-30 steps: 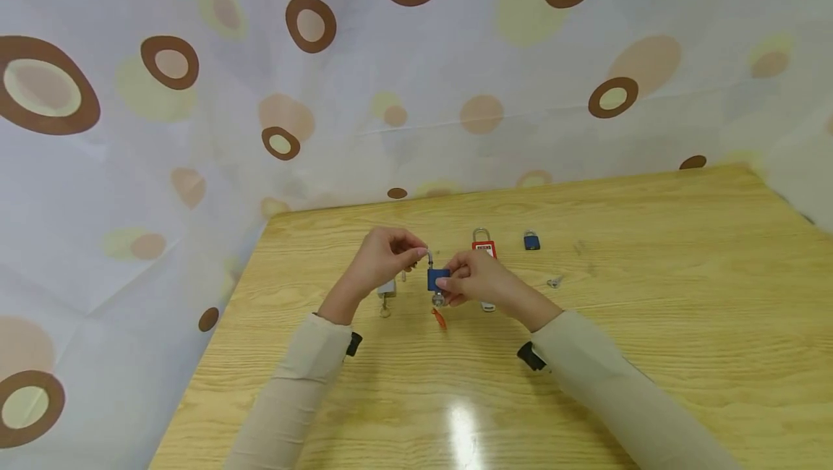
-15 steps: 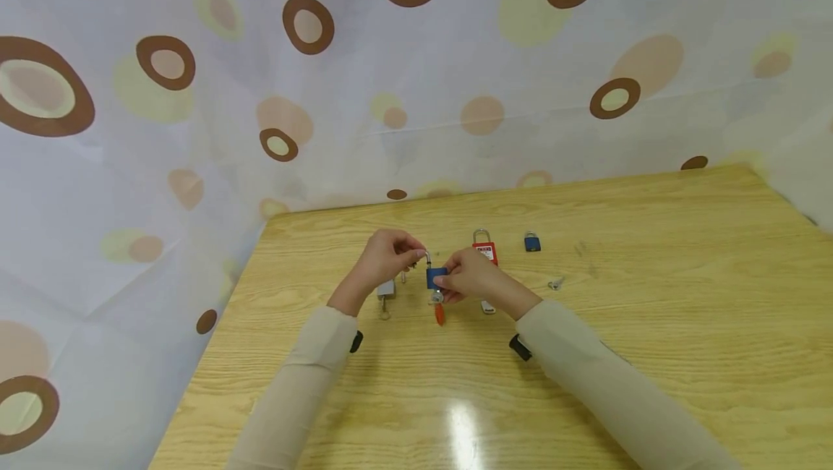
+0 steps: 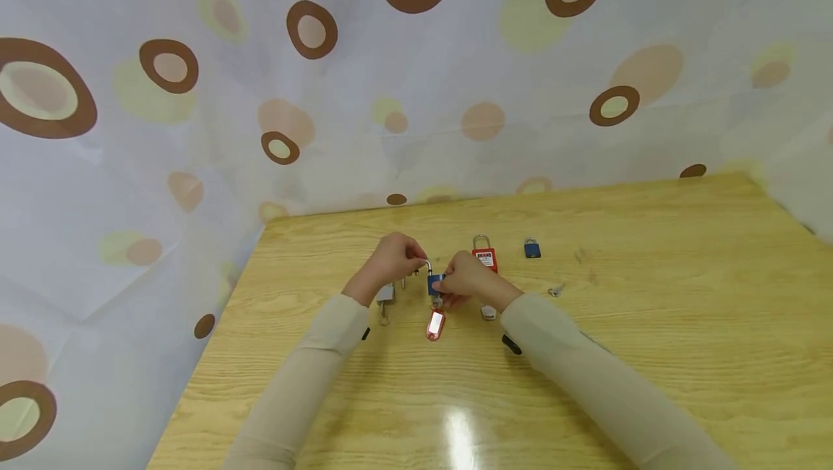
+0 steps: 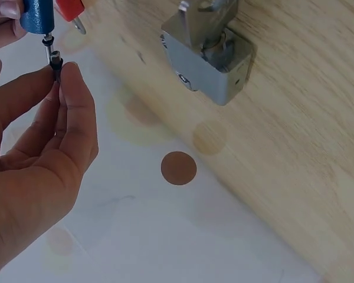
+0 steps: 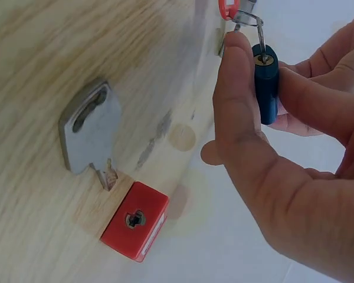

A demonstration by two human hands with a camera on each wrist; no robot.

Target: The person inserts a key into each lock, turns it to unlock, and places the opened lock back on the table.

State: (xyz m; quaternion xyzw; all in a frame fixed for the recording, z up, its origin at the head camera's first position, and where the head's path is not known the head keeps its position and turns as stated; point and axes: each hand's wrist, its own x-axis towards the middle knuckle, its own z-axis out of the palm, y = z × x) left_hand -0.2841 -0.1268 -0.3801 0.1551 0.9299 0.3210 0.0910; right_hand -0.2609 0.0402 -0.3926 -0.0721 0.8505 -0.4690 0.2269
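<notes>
A blue padlock is held up between both hands, its shackle out of the body on one side. My right hand grips the body between thumb and fingers. With thumb and fingertips my left hand pinches the end of the shackle. In the right wrist view a key sits in the keyhole of the padlock, with a ring through it. From that ring hangs a red key tag with a white label, below the lock in the head view.
A grey padlock lies by the left hand. Behind the right hand are a red padlock and a separate key. Farther right lie another blue padlock and small keys. A patterned sheet borders the wooden table.
The key tag has swung from edge-on to showing its white label. Both forearms have drawn slightly inward, while the hands keep their hold on the padlock.
</notes>
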